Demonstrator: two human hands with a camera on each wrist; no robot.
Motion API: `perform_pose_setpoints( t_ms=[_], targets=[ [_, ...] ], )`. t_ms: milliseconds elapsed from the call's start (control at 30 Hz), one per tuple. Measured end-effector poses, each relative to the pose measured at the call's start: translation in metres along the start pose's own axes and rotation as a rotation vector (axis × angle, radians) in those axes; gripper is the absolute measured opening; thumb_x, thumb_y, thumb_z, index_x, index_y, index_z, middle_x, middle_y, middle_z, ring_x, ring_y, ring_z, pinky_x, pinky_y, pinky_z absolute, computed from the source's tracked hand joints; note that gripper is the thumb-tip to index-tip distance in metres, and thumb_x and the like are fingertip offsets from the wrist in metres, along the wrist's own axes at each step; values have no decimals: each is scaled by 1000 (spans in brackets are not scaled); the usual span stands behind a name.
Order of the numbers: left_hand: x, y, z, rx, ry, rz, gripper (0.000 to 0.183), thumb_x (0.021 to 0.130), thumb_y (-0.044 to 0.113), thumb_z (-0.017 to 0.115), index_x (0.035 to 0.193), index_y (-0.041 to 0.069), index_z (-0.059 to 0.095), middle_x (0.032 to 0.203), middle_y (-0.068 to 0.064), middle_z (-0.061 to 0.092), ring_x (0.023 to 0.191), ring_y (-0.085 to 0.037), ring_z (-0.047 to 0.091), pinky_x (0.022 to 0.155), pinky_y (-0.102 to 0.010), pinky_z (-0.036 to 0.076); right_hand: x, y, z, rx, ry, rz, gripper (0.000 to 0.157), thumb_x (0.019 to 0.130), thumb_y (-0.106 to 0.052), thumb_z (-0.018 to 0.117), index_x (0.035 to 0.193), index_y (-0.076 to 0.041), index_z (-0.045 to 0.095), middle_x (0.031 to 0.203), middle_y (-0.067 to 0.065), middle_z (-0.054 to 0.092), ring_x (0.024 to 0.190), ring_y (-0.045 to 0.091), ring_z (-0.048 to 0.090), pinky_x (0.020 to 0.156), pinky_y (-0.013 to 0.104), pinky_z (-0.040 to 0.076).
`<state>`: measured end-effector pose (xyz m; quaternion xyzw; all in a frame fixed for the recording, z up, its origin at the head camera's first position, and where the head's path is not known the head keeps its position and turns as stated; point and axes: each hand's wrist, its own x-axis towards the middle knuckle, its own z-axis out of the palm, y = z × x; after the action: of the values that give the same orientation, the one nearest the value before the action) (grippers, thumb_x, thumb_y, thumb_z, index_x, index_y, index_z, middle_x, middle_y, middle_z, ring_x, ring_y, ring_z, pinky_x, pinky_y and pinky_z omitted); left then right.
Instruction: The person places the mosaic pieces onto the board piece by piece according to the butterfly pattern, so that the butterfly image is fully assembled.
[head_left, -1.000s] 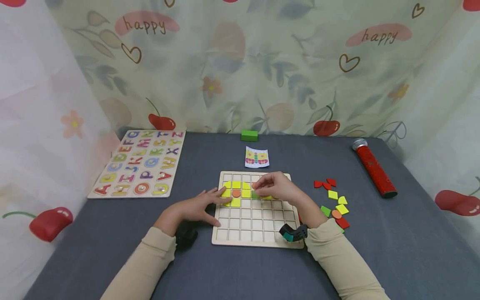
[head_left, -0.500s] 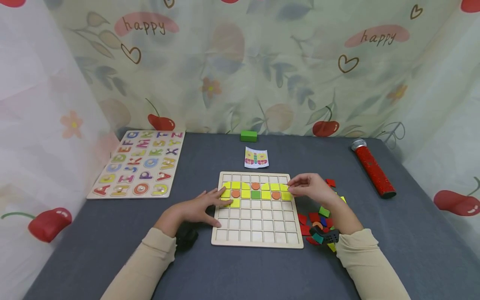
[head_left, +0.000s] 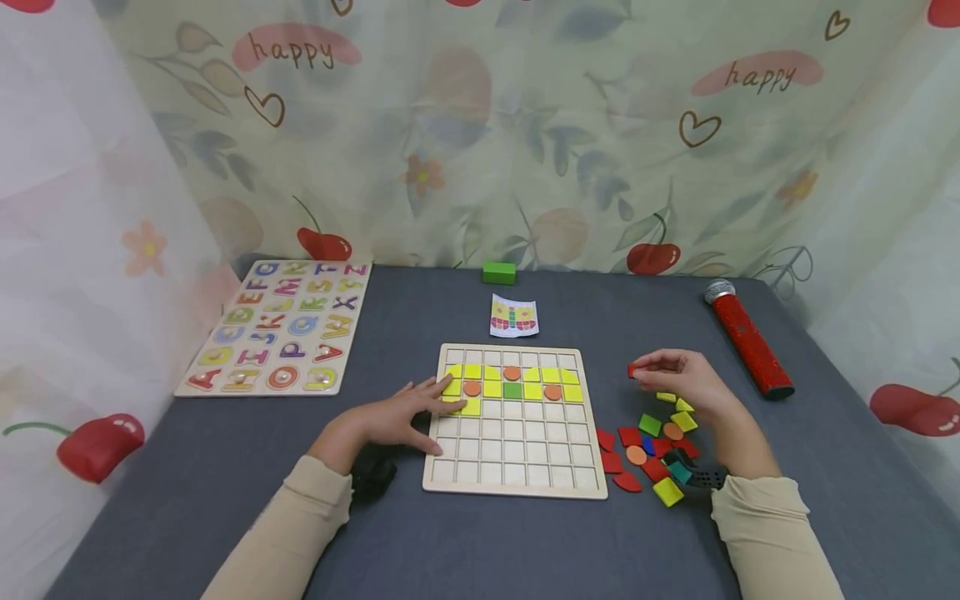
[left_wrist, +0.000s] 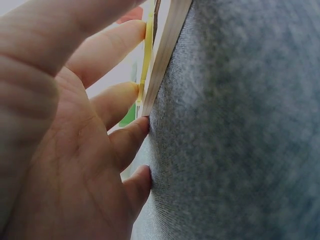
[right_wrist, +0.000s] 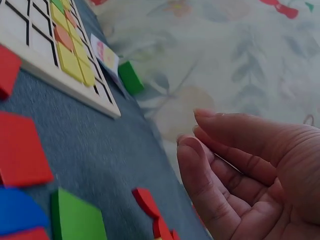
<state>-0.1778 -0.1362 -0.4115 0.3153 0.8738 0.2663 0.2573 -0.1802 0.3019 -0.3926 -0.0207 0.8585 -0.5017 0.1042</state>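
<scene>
My left hand (head_left: 395, 413) lies spread at the left edge of a pale wooden grid board (head_left: 513, 475), its fingertips on yellow tiles (left_wrist: 147, 55) and the board's side. Two rows carry yellow tiles, orange discs (head_left: 552, 392) and a green square (head_left: 512, 390); one further yellow square (head_left: 471, 406) sits below at the left. To the right of the board, my right hand (head_left: 684, 379) hovers over small red pieces (right_wrist: 145, 202), one showing at its fingertips in the head view. In the right wrist view its fingers are loosely curved with nothing between them.
Loose red, green, yellow, orange and blue pieces (head_left: 655, 470) lie right of the board. A small picture card (head_left: 513, 317) and a green block (head_left: 498, 272) stand behind it. An alphabet puzzle (head_left: 279, 328) lies back left, a red microphone (head_left: 750, 342) back right.
My right hand has moved from above the board past its right edge to the red pieces. More yellow tiles and two orange discs are now uncovered on the board. My left hand stays put.
</scene>
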Motion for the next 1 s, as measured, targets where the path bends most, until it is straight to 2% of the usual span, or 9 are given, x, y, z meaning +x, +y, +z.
perform_pose_setpoints(
  t_ms=[167,267,467,633,800,1000],
  targets=[
    [-1,0,0,-4,-1,0,75,78,36,73,143,24,37,158,-7,8,146,-30,-2,116,-53,-3,-4,15,-10,14,20,42,56,87,-34,66,124,7,53,96,-15,63,89,5,67,82,26,54],
    [-1,0,0,-8,-2,-2,75,79,36,73,143,23,38,158,-7,8,146,-30,-2,116,-53,-4,-6,22,-14,5,32,74,59,86,-36,65,125,6,53,99,-11,63,88,3,66,83,26,54],
    [-1,-1,0,-7,2,-6,75,79,36,73,143,24,38,158,-6,8,146,-29,-2,116,-53,-4,-10,32,-23,-83,33,134,61,87,-40,63,128,4,52,109,-1,62,85,0,64,81,22,53],
    [0,-1,1,-3,4,-9,75,78,37,73,143,24,37,158,-6,8,146,-29,-2,116,-53,-4,-11,38,-25,-124,41,174,56,87,-37,64,126,2,55,108,4,63,81,4,61,74,22,51],
    [1,-2,1,0,0,-5,75,78,36,73,143,24,37,158,-7,8,146,-29,-1,116,-53,-4,-10,39,-23,-170,48,174,52,85,-33,67,123,2,58,110,9,65,80,7,60,71,23,51],
    [1,-4,1,-4,2,6,75,78,36,73,143,24,37,158,-7,8,146,-31,-2,116,-53,-3,-9,39,-21,-197,61,141,50,85,-26,69,122,6,58,96,3,67,74,7,58,67,22,51]
  ],
)
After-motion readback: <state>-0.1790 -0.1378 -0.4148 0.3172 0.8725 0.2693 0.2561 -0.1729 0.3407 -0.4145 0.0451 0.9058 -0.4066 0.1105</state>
